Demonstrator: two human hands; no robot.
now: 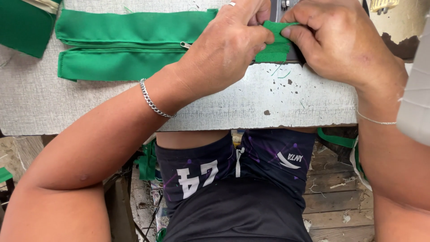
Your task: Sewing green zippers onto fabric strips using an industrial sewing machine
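there is no box or bag to see here, just a worn grey table (pixel 134 112) with a long green cloth strip (pixel 130 42) lying flat on it, and a zipper (pixel 184 45) runs down the middle of the strip. the left hand (pixel 228 45) and the right hand (pixel 336 40) both pinch the folded end of the green cloth (pixel 275 42) at the far edge of the table, with fingers and thumbs closed tight on it. a silver bracelet (pixel 154 103) sits on the left wrist.
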